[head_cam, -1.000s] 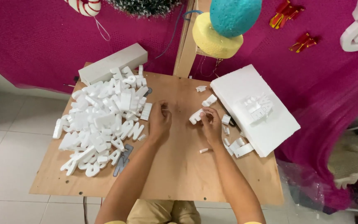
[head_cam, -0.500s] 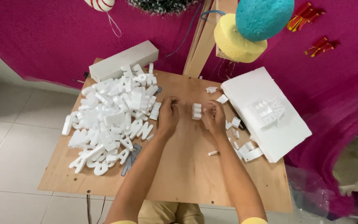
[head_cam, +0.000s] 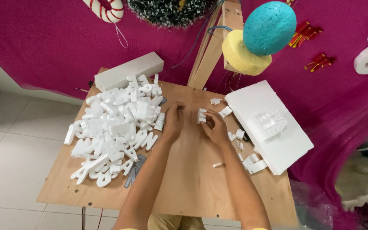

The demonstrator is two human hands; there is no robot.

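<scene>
The right hand [head_cam: 215,127] is now pinching a small white foam piece [head_cam: 201,116], lifted since a moment ago; the left hand [head_cam: 173,120] is resting empty beside the heap of white foam letters [head_cam: 116,127] on the plywood table [head_cam: 188,179].

Bare forearms, yellow sleeve edges near the elbows, tan trousers.

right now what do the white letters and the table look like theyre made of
White letters: likely foam, matte, chunky, cleanly cut edges. The small piece in the right hand looks the same. Table: probably plywood, bare tan surface with faint grain, no shine.
</scene>
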